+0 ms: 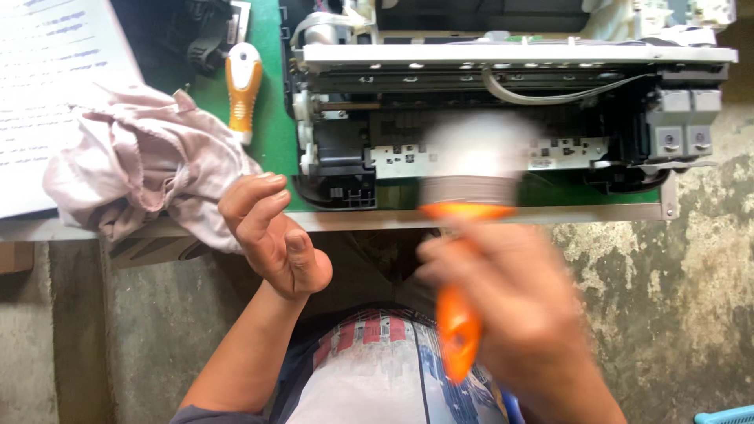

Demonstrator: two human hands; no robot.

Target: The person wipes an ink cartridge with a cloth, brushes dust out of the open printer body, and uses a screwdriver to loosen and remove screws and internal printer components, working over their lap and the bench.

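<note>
My right hand is blurred with motion and grips the orange handle of a brush. Its pale bristle head hovers over the front of an opened printer, whose white and black inner parts are exposed. Beside the printer's left front corner, my left hand is held up with the fingers loosely curled and nothing in it. It is close to a crumpled pinkish cloth at the table edge.
A screwdriver with an orange and white handle lies on the green mat left of the printer. Printed paper sheets lie at the far left. Below the table edge is a rough concrete floor.
</note>
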